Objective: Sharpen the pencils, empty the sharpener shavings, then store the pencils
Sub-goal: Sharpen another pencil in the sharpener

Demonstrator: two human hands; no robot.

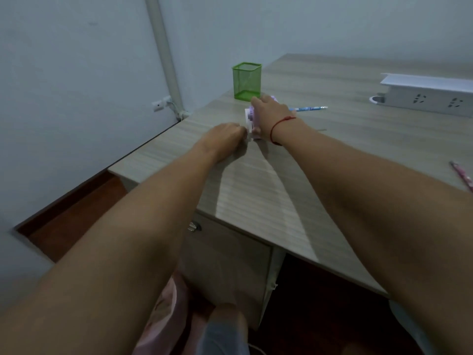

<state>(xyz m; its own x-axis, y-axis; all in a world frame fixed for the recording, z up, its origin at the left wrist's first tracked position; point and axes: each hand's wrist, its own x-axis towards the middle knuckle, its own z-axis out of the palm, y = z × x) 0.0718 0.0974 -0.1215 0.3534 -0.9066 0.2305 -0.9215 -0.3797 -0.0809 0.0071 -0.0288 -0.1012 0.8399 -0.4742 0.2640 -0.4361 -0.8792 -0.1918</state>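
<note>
A small lilac and white pencil sharpener (250,119) stands on the wooden desk (256,190), just in front of a green mesh pencil cup (247,81). My right hand (271,112) lies over the sharpener's top and grips it; a red string circles that wrist. My left hand (225,135) has its fingers curled at the sharpener's near white end, pinching a small part there that I cannot make out. A blue pencil (308,108) lies on the desk to the right of the sharpener, partly behind my right hand. A pink pencil (463,179) lies at the desk's right edge.
A white power strip box (425,94) sits at the back right of the desk. The desk's left edge drops to a red-brown floor (71,216). A drawer with a lock (194,226) is under the desk front. A wall socket (161,103) is on the left wall.
</note>
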